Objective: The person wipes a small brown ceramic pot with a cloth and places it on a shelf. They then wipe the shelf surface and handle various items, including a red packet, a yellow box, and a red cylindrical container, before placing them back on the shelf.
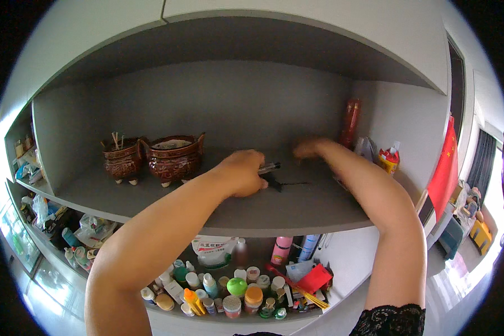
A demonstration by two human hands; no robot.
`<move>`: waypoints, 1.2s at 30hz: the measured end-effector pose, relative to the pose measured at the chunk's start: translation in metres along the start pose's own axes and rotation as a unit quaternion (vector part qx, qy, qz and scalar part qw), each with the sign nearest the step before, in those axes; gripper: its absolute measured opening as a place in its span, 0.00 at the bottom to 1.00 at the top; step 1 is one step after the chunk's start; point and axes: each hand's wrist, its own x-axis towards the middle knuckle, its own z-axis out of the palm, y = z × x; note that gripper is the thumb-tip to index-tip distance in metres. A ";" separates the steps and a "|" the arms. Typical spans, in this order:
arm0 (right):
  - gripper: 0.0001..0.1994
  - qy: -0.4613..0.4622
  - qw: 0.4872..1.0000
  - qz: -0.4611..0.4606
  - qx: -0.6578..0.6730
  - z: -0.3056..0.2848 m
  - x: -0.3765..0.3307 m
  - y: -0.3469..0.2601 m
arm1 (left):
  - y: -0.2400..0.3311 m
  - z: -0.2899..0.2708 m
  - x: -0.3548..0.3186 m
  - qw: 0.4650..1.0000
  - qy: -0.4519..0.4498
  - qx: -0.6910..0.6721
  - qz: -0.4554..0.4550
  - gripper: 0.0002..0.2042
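Observation:
My left hand (243, 172) is closed round a slim silver-and-black rod (271, 166), perhaps a pen, whose end sticks out past the fingers. Just below it, a small black thing (274, 182) touches or lies beside the fingertips, with a thin dark strand trailing right along the grey shelf (285, 210). My right hand (312, 149) is over the back of the shelf, right of the left hand. Motion smears its fingers, so its grip cannot be told. Two brown glazed pots, a small one (123, 162) holding short sticks and a larger one (175, 161), stand left of my hands.
At the shelf's right end stand a red cylinder (350, 123), a grey plastic bag (366, 149) and a red-and-yellow packet (389, 161). The lower shelf holds several bottles and jars, including a green-lidded one (237, 287). A red flag (443, 168) hangs beside the cabinet.

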 end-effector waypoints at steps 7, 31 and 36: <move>0.24 0.063 0.942 -0.174 0.281 -0.051 -0.083 -0.024 | -0.005 -0.019 -0.021 0.999 -0.026 0.033 0.010 0.18; 0.14 0.170 0.923 -0.201 0.281 -0.037 -0.018 -0.056 | -0.005 -0.018 -0.027 0.997 0.028 0.066 0.000 0.16; 0.14 0.176 0.941 -0.247 0.148 -0.017 0.006 -0.079 | -0.009 -0.013 -0.025 0.996 0.068 0.057 0.017 0.15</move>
